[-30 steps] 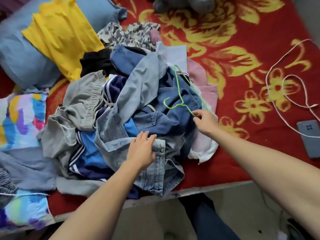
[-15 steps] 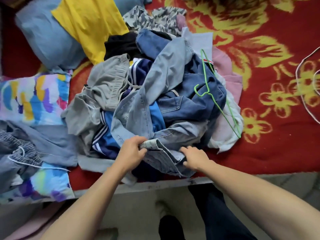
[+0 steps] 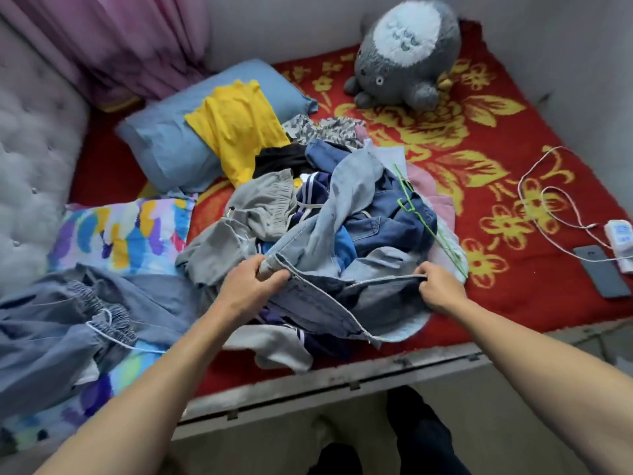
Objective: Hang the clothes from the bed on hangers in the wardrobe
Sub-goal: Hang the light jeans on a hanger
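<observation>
- On the red, yellow-flowered bed (image 3: 513,296), light-blue denim jeans (image 3: 342,207) top the clothes pile.
- Left hand (image 3: 251,284) grips their waistband.
- Right hand (image 3: 436,286) grips it too.
- Thin green wire hanger (image 3: 416,214) lies beside.

A pink curtain (image 3: 130,46) is hung at eleven o'clock; a grey tufted headboard (image 3: 30,149) is set at nine. The bed (image 3: 342,382) is backed by a grey wall (image 3: 291,25) at twelve.

hanger (image 3: 416,214) on clothes pile (image 3: 342,221) — pillow (image 3: 164,145) behind
</observation>
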A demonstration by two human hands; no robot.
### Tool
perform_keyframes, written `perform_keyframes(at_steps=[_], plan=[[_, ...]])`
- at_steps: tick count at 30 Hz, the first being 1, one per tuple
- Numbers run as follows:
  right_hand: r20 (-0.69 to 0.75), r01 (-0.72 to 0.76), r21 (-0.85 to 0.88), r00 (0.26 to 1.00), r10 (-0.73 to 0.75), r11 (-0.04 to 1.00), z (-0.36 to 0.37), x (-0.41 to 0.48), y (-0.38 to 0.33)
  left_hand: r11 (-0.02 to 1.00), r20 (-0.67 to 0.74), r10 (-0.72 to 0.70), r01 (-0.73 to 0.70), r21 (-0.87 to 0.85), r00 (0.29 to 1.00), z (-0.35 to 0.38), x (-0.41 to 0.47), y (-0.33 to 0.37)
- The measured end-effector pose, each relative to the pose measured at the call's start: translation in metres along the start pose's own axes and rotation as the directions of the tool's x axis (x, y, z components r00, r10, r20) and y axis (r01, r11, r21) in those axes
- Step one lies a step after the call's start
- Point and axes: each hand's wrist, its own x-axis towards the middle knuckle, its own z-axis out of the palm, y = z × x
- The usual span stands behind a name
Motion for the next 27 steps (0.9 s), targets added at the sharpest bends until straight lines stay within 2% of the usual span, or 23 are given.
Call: perform_keyframes(at_steps=[3,6,10,12,16,20,25,26,27], plan=[[-0.129,-0.038,0.331,0.988,0.086,0.943,-0.039,-0.018,-0.021,1.0,0.005,0.015,-0.015,0.022,1.0,-0.034,-0.005,0.014],[-0.171,0.032,0.62,0.981,0.095,0.784,-0.092,-0.037,-0.045,0.998,-0.03,0.022,-0.024,-0.051,0.999,-0.053,-0.003,0.034],[-0.282,0.182,0.748,0.958,0.057,0.638,-0.185,-0.062,-0.084,0.969,-0.182,0.052,-0.093,-0.228,0.982,-0.089,-0.004,0.087],[-0.352,0.291,0.796,0.936,0.015,0.53,-0.234,-0.081,-0.108,0.931,-0.289,0.072,-0.169,-0.323,0.954,-0.115,-0.006,0.122],[-0.476,0.47,0.843,0.879,-0.045,0.264,-0.319,-0.127,-0.153,0.848,-0.527,0.105,-0.353,-0.395,0.844,-0.178,-0.018,0.19],[-0.518,0.533,0.84,0.844,-0.141,0.103,-0.382,-0.173,-0.182,0.81,-0.679,0.073,-0.44,-0.388,0.731,-0.239,-0.036,0.24],[-0.605,0.609,0.792,0.772,-0.193,-0.044,-0.427,-0.214,-0.205,0.825,-0.839,0.226,-0.555,-0.105,0.495,-0.275,-0.074,0.274],[-0.628,0.631,0.774,0.758,-0.176,-0.042,-0.429,-0.217,-0.209,0.83,-0.85,0.256,-0.555,-0.05,0.459,-0.28,-0.071,0.271],[-0.65,0.656,0.755,0.745,-0.15,-0.014,-0.429,-0.217,-0.211,0.85,-0.842,0.281,-0.527,-0.005,0.461,-0.283,-0.068,0.265]])
